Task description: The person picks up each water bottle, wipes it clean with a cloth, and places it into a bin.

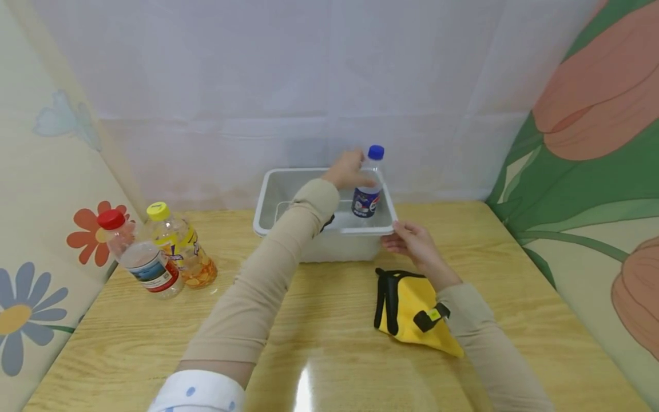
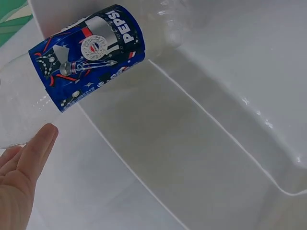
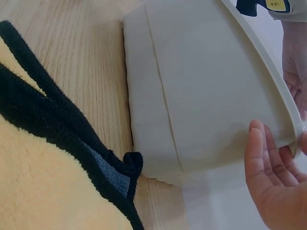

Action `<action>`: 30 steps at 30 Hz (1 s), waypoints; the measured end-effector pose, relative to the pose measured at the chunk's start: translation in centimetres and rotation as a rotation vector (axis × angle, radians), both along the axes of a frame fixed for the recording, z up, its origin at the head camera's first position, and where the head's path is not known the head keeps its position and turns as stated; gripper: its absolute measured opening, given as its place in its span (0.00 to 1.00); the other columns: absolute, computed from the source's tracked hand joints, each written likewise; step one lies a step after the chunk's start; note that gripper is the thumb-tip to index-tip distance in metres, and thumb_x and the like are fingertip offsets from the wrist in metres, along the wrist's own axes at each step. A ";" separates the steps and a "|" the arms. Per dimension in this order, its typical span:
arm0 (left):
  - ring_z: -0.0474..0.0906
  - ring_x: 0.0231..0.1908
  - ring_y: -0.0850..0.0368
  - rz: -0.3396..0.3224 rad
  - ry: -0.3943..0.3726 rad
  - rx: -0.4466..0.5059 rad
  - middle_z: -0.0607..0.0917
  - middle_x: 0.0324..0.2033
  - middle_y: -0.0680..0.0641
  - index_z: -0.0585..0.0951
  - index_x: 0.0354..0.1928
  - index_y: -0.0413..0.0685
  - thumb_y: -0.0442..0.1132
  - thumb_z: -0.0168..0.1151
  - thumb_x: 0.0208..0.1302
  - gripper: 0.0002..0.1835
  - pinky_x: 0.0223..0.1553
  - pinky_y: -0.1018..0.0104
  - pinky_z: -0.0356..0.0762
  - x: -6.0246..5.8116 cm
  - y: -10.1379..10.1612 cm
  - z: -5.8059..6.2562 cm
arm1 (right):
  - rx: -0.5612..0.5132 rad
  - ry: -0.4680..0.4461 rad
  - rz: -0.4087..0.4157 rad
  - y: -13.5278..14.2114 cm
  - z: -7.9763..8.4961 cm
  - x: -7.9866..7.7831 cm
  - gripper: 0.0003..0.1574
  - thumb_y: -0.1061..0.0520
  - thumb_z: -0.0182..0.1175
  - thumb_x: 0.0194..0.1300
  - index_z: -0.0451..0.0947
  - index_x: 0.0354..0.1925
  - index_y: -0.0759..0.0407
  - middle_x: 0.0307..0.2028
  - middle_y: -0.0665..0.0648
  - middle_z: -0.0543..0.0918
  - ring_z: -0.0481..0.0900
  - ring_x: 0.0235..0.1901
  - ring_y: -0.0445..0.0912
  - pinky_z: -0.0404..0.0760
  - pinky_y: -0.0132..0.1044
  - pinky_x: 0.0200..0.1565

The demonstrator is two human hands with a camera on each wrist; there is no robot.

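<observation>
In the head view, a clear Pepsi bottle point(image 1: 366, 204) with a blue cap stands inside a light grey plastic bin point(image 1: 360, 231), near its right end. My left hand point(image 1: 349, 170) reaches over the bin to the bottle's upper part. The left wrist view has the Pepsi bottle point(image 2: 88, 55) with its base low in the bin, and the left hand point(image 2: 24, 175) with fairly straight fingers right at its shoulder. At the bin's front right corner, my right hand point(image 1: 416, 245) grips the rim, thumb on top and fingers beneath.
Left on the wooden table point(image 1: 309, 320) stand a red-capped bottle point(image 1: 154, 272) and a yellow-capped bottle point(image 1: 198, 272), side by side. A yellow and black fabric item point(image 1: 414, 303) lies below the right forearm. A white sheet point(image 1: 231, 86) hangs behind the bin.
</observation>
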State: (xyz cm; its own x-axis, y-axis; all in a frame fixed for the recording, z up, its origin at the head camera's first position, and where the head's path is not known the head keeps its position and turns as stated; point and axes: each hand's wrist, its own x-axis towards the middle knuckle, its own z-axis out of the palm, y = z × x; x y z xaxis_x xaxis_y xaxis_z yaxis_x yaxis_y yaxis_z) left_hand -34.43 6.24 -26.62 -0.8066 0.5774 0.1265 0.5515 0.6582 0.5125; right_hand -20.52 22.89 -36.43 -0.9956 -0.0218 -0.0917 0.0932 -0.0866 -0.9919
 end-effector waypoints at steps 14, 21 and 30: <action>0.64 0.58 0.44 0.003 -0.018 -0.102 0.68 0.59 0.36 0.58 0.64 0.32 0.45 0.68 0.52 0.43 0.62 0.60 0.61 -0.1 0.5 -0.1 | 0.010 0.008 0.001 0.2 -0.1 0.0 0.15 0.53 0.47 0.70 0.70 0.39 0.65 0.24 0.52 0.83 0.82 0.26 0.41 0.83 0.30 0.32; 0.67 0.56 0.46 0.025 -0.062 -0.104 0.72 0.55 0.37 0.64 0.60 0.32 0.43 0.71 0.47 0.40 0.60 0.61 0.64 -0.5 0.3 -0.1 | 0.001 0.007 0.010 0.1 -0.1 0.0 0.13 0.54 0.47 0.69 0.70 0.37 0.64 0.25 0.53 0.83 0.82 0.26 0.42 0.83 0.32 0.33; 0.69 0.54 0.47 0.049 -0.105 -0.141 0.73 0.54 0.39 0.66 0.58 0.34 0.43 0.73 0.45 0.40 0.58 0.62 0.67 -0.3 0.2 0.1 | -0.002 0.015 0.010 -0.1 -0.1 0.1 0.13 0.54 0.47 0.70 0.71 0.37 0.64 0.25 0.53 0.83 0.82 0.27 0.42 0.83 0.32 0.33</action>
